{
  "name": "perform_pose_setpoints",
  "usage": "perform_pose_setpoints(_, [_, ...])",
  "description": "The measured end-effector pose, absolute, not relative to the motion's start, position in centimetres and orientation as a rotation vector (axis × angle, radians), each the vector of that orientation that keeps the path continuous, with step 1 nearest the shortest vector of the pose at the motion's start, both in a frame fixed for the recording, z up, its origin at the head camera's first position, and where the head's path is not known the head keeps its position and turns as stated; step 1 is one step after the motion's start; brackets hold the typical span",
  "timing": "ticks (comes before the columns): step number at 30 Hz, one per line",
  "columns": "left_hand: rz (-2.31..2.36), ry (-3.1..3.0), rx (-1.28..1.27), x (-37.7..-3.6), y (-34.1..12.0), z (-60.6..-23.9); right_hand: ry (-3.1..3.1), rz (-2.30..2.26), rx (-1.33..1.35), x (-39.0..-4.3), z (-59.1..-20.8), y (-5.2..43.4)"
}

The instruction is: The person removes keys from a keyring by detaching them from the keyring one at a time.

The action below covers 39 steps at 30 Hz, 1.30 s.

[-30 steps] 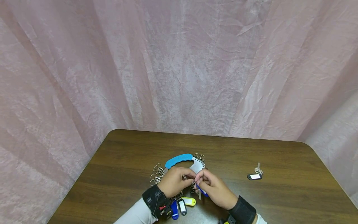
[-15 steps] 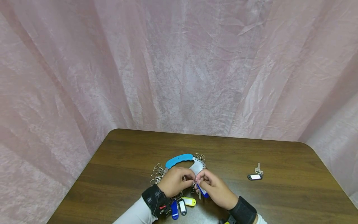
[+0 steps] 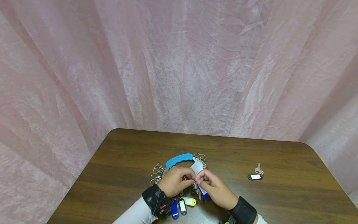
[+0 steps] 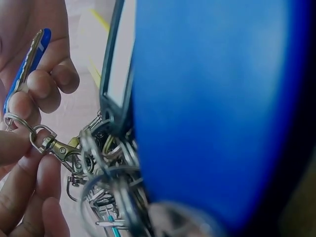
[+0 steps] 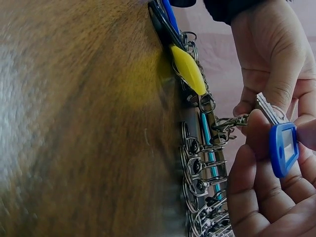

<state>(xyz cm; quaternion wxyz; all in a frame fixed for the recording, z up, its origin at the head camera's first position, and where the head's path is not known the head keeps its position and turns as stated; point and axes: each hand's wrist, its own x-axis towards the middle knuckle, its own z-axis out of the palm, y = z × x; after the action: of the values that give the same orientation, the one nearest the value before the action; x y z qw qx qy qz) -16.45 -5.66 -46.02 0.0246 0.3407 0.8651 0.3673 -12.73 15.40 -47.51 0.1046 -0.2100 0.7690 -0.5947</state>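
In the head view, a key carrier [image 3: 179,159] with a light-blue handle and metal plate lies on the table, lined with snap hooks and rings. My left hand [image 3: 176,181] bends over its near side, and its fingertips pinch a small swivel snap hook [image 4: 61,149], seen in the left wrist view. Facing it, my right hand [image 3: 213,189] pinches a split ring [image 4: 19,121] that bears a key [image 5: 266,107] and a blue key tag [image 5: 283,150]. The ring meets the hook's loop; whether it is threaded through is partly hidden by fingertips.
Blue [image 3: 174,210], black [image 3: 182,207] and yellow [image 3: 189,201] key tags hang at the carrier's near side. A black key tag [image 3: 255,177] with a key [image 3: 259,168] lies to the right on the wooden table [image 3: 293,186]. A pink curtain [image 3: 179,68] hangs behind.
Both hands stay almost in place, fingertips together. The blue tag and key beneath my right hand have shifted very slightly.
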Motion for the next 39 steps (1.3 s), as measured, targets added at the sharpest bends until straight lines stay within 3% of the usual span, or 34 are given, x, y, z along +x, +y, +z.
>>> perform_pose_setpoints(39, [1.071,2.766,1.16,-16.49,-5.56,-46.1,2.189,-1.79,-0.547,-12.87,-47.87,15.33])
